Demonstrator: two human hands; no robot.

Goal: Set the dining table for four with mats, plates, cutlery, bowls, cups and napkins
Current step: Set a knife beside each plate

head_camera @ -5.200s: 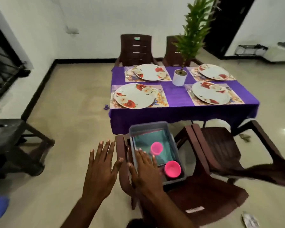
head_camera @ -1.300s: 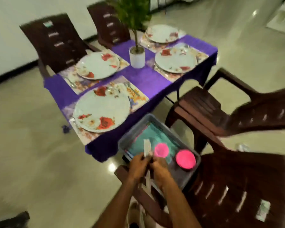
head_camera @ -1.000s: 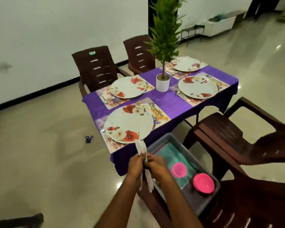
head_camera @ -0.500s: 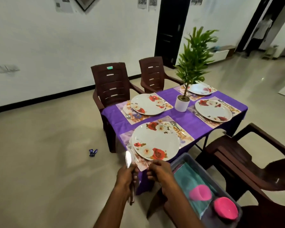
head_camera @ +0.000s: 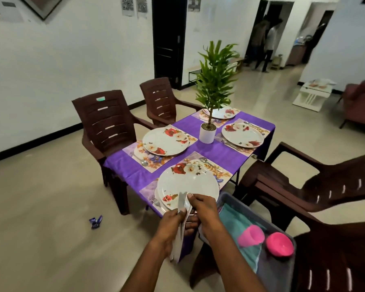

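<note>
Left hand: your left hand point(head_camera: 170, 222) grips the lower part of a thin white napkin point(head_camera: 181, 209), fingers curled round it.
Right hand: your right hand point(head_camera: 202, 207) pinches the napkin's top edge just beside the left.
Napkin: held upright between both hands, over the near edge of the nearest plate point(head_camera: 188, 184).
Bin: to your right a grey bin point(head_camera: 282, 268) sits on a brown chair, holding a teal cloth point(head_camera: 236, 224), a pink cup point(head_camera: 251, 236) on its side and a pink bowl point(head_camera: 279, 246).
Table: the purple-clothed table point(head_camera: 209, 150) carries four floral mats, each with a floral plate and cutlery beside it.
Centre: a potted plant point(head_camera: 208, 133) in a white pot stands between the settings.
Far side: two brown chairs point(head_camera: 108, 121) stand at the table's far side.
</note>
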